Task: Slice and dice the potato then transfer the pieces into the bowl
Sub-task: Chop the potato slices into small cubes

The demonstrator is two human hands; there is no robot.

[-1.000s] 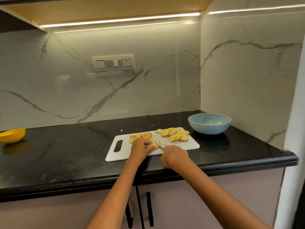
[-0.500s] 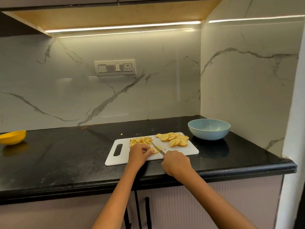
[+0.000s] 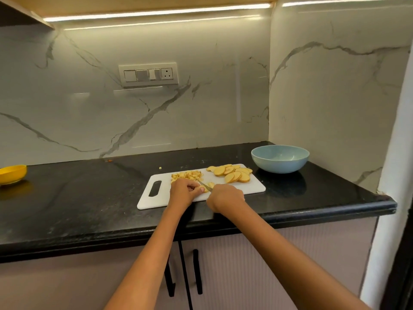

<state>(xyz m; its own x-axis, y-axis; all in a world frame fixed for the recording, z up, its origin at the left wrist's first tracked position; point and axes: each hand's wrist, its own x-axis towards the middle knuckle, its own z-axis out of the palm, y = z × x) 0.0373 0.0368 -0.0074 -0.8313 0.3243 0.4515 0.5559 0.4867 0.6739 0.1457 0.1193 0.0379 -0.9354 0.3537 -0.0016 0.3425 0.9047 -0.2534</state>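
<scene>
Head view: cutting board [image 3: 250, 186] apparently near counter edge [image 3: 312, 212].

Home kitchen. Black stone tabletop [image 3: 89, 198] in a corner, white marble-look backsplash [image 3: 201, 97] with a switch-and-socket plate [image 3: 148, 74], LED strip [image 3: 156, 12] under an upper cabinet, ribbed base cabinet doors with black bar handles [image 3: 197, 271]. White cutting board [image 3: 257, 189] with potato slices [image 3: 232, 173], blue bowl [image 3: 280, 158], yellow bowl [image 3: 12, 174].

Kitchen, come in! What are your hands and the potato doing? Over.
Left hand pins a potato slice; right hand grips the small knife. Round slices wait on the white cutting board. Light blue bowl empty. Path clear.
</scene>
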